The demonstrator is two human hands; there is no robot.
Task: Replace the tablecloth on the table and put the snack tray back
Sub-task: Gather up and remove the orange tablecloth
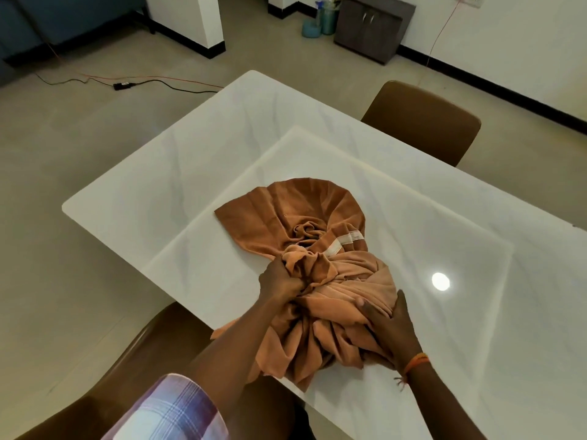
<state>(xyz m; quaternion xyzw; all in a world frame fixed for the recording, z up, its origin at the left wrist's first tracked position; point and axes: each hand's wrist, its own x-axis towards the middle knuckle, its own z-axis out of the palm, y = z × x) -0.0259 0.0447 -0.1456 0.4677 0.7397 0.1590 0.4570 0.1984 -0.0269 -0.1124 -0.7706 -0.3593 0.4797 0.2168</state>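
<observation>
An orange-brown tablecloth (305,236) lies bunched in a heap on the white marble table (190,173), near its front edge, with part of it hanging over the edge. My left hand (281,279) grips a gathered bunch of the cloth at the heap's left side. My right hand (389,328) presses against the right side of the bundle, thumb on top and fingers along the cloth. No snack tray is in view.
One brown chair (425,122) stands at the table's far right side, another brown chair (133,354) below my left arm. Cables and a power adapter (122,86) lie on the floor beyond the table. A dark cabinet (371,27) stands by the back wall.
</observation>
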